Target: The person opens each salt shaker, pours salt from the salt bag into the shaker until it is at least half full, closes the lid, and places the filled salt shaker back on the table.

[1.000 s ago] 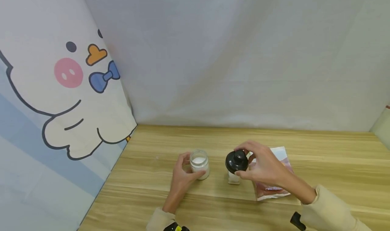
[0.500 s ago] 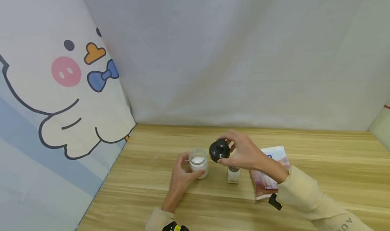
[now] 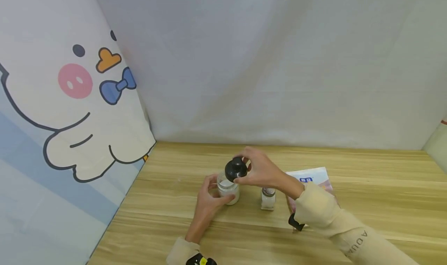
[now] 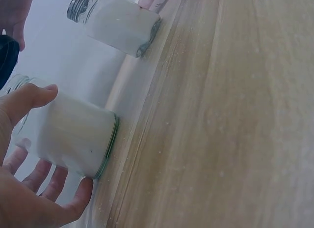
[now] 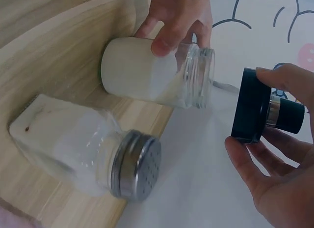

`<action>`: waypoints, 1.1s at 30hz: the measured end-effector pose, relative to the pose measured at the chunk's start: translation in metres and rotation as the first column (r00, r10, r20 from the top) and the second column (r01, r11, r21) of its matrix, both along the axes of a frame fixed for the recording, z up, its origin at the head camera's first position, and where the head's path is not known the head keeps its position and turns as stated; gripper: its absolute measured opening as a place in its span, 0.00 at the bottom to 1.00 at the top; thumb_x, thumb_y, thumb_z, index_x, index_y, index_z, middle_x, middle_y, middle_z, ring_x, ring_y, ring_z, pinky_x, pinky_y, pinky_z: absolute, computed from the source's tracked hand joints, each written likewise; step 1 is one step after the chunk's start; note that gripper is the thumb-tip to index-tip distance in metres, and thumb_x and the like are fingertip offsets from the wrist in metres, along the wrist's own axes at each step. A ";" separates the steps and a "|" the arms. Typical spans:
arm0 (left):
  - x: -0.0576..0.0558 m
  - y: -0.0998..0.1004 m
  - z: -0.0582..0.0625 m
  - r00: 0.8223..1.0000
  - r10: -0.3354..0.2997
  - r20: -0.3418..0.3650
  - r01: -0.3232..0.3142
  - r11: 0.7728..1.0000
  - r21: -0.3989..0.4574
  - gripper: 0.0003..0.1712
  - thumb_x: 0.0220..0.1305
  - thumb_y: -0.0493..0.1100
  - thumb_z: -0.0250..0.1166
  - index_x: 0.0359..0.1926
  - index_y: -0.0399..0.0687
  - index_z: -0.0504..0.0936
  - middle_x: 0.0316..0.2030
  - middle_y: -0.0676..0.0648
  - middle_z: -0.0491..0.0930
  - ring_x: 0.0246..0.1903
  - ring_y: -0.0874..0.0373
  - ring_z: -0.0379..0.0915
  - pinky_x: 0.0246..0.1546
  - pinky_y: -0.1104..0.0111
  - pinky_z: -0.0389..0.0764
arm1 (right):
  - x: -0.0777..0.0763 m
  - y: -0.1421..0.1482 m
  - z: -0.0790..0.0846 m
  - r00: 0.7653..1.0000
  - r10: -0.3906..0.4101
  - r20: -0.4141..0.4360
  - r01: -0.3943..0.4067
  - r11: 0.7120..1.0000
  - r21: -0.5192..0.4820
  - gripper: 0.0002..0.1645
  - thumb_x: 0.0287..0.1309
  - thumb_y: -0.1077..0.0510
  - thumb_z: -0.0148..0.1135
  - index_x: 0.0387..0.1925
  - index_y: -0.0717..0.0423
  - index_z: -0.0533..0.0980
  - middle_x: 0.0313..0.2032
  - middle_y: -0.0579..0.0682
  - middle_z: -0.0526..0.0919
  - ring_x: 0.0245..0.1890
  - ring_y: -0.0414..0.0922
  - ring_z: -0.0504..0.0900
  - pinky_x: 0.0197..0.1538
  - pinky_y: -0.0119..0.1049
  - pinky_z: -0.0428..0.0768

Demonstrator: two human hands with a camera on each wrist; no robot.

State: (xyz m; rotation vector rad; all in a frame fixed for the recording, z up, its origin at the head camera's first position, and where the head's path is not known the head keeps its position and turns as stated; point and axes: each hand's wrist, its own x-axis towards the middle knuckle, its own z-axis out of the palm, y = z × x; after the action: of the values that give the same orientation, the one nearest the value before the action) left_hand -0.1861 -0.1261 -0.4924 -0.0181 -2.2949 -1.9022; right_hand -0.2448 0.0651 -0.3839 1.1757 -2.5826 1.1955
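Observation:
A round glass jar (image 3: 228, 191) of white powder stands uncapped on the wooden table. My left hand (image 3: 207, 203) grips it from the left, thumb on the near side and fingers round the far side, as the left wrist view (image 4: 73, 134) also shows. A black lid with a knob (image 3: 235, 170) is in my right hand (image 3: 262, 172), pinched at its rim between thumb and fingers. In the right wrist view the lid (image 5: 252, 105) faces the jar's open mouth (image 5: 201, 75) with a gap between them. To the right stands a square glass shaker (image 3: 268, 199) with a perforated metal cap (image 5: 137, 164).
A printed pouch (image 3: 307, 175) lies flat on the table to the right, partly under my right forearm. Behind the table (image 3: 167, 172) hangs a pale cloth (image 3: 279, 82), and a cartoon-printed sheet (image 3: 80, 121) borders its left side.
My right hand has carried the black lid leftward, from over the shaker to above the jar's mouth. The shaker's cap and more of the pouch came into sight. My left hand stays on the jar.

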 end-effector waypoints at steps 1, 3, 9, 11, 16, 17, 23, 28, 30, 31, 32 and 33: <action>0.000 0.000 0.000 1.000 0.000 0.000 0.000 1.000 -0.003 0.38 0.43 0.41 0.77 0.57 0.47 0.70 0.53 0.45 0.72 0.52 0.48 0.66 0.52 0.52 0.75 | -0.001 -0.002 -0.001 1.000 0.006 0.000 -0.006 1.000 0.002 0.32 0.36 0.56 0.76 0.46 0.63 0.77 0.39 0.50 0.78 0.36 0.44 0.75 0.31 0.29 0.80; 0.000 0.000 0.000 1.000 0.001 0.009 0.000 1.000 -0.019 0.38 0.43 0.42 0.77 0.56 0.49 0.70 0.52 0.47 0.72 0.52 0.49 0.66 0.52 0.54 0.75 | -0.002 -0.007 -0.003 1.000 0.015 0.000 -0.015 1.000 0.014 0.30 0.36 0.56 0.75 0.45 0.62 0.77 0.38 0.50 0.79 0.35 0.44 0.75 0.30 0.28 0.79; -0.001 0.000 -0.001 1.000 0.012 0.010 -0.011 0.998 -0.060 0.36 0.43 0.45 0.78 0.55 0.54 0.72 0.51 0.51 0.74 0.51 0.53 0.68 0.55 0.52 0.69 | -0.003 -0.017 -0.008 0.999 0.031 0.026 -0.032 0.998 0.047 0.29 0.38 0.56 0.75 0.45 0.63 0.77 0.40 0.52 0.79 0.36 0.46 0.76 0.32 0.29 0.79; -0.001 0.000 -0.001 1.000 0.007 0.001 -0.007 0.998 -0.066 0.36 0.43 0.45 0.78 0.54 0.54 0.72 0.50 0.52 0.74 0.50 0.53 0.68 0.56 0.51 0.67 | -0.004 -0.020 -0.009 0.999 0.034 0.033 -0.036 0.998 0.055 0.29 0.38 0.56 0.75 0.45 0.63 0.77 0.40 0.52 0.79 0.36 0.46 0.76 0.33 0.29 0.79; 0.001 0.001 -0.001 1.000 -0.010 -0.016 0.009 0.997 -0.073 0.35 0.44 0.44 0.77 0.54 0.51 0.72 0.51 0.49 0.74 0.50 0.50 0.67 0.56 0.47 0.66 | -0.006 -0.024 -0.013 0.998 0.050 0.046 -0.053 0.996 0.068 0.28 0.38 0.56 0.74 0.44 0.63 0.77 0.40 0.52 0.79 0.35 0.45 0.76 0.33 0.29 0.79; 0.001 0.001 -0.001 1.000 -0.010 -0.016 0.008 0.997 -0.073 0.35 0.44 0.44 0.77 0.54 0.51 0.72 0.51 0.49 0.74 0.51 0.50 0.67 0.56 0.47 0.66 | -0.006 -0.024 -0.014 0.997 0.054 0.049 -0.057 0.996 0.067 0.28 0.38 0.57 0.74 0.44 0.63 0.77 0.40 0.52 0.79 0.35 0.45 0.76 0.32 0.29 0.79; 0.001 0.001 0.000 1.000 -0.003 -0.002 0.003 0.998 -0.058 0.35 0.44 0.43 0.77 0.54 0.54 0.72 0.51 0.52 0.74 0.50 0.52 0.67 0.55 0.49 0.66 | -0.006 -0.026 -0.016 0.996 0.062 0.063 -0.066 0.995 0.069 0.28 0.37 0.57 0.74 0.44 0.63 0.77 0.39 0.52 0.79 0.34 0.45 0.76 0.32 0.29 0.79; 0.002 0.002 0.001 1.000 -0.006 -0.003 0.006 0.998 -0.058 0.35 0.44 0.42 0.77 0.54 0.53 0.72 0.50 0.51 0.74 0.50 0.51 0.67 0.55 0.49 0.66 | -0.005 -0.028 -0.019 0.997 0.044 0.059 -0.049 0.995 0.087 0.26 0.36 0.57 0.75 0.41 0.62 0.78 0.37 0.50 0.79 0.33 0.43 0.75 0.32 0.29 0.78; 0.002 0.002 0.002 1.000 -0.005 0.005 0.006 0.998 -0.062 0.35 0.44 0.41 0.77 0.55 0.52 0.72 0.50 0.51 0.74 0.51 0.51 0.67 0.56 0.49 0.66 | -0.004 -0.029 -0.020 0.998 0.027 0.050 -0.032 0.994 0.108 0.26 0.37 0.56 0.75 0.41 0.62 0.78 0.37 0.50 0.79 0.34 0.43 0.75 0.32 0.30 0.78; 0.003 0.002 0.004 1.000 -0.006 0.009 0.006 0.998 -0.059 0.35 0.44 0.41 0.77 0.55 0.51 0.71 0.50 0.50 0.74 0.51 0.50 0.67 0.56 0.48 0.66 | -0.003 -0.030 -0.021 0.999 0.015 0.049 -0.021 0.992 0.121 0.26 0.37 0.54 0.75 0.41 0.61 0.78 0.37 0.50 0.78 0.34 0.43 0.75 0.33 0.30 0.78; 0.003 0.003 0.005 1.000 -0.008 0.014 0.009 0.998 -0.055 0.35 0.45 0.40 0.76 0.55 0.50 0.71 0.51 0.49 0.74 0.52 0.48 0.66 0.56 0.47 0.65 | -0.002 -0.030 -0.021 0.999 0.001 0.046 -0.008 0.991 0.135 0.26 0.38 0.53 0.76 0.40 0.61 0.78 0.37 0.50 0.78 0.34 0.43 0.75 0.33 0.30 0.78; 0.004 0.003 0.008 1.000 -0.009 0.021 0.010 0.999 -0.049 0.35 0.45 0.39 0.76 0.55 0.48 0.71 0.51 0.48 0.74 0.52 0.47 0.66 0.57 0.45 0.65 | -0.001 -0.031 -0.021 0.999 -0.014 0.050 0.007 0.989 0.149 0.27 0.39 0.52 0.76 0.41 0.62 0.78 0.37 0.50 0.78 0.35 0.43 0.75 0.33 0.31 0.78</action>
State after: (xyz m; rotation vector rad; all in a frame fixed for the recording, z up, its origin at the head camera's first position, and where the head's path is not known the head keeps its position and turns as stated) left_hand -0.1817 -0.1229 -0.4847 -0.0157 -2.3592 -1.8583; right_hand -0.2463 0.0343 -0.4052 1.1705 -2.7546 1.0592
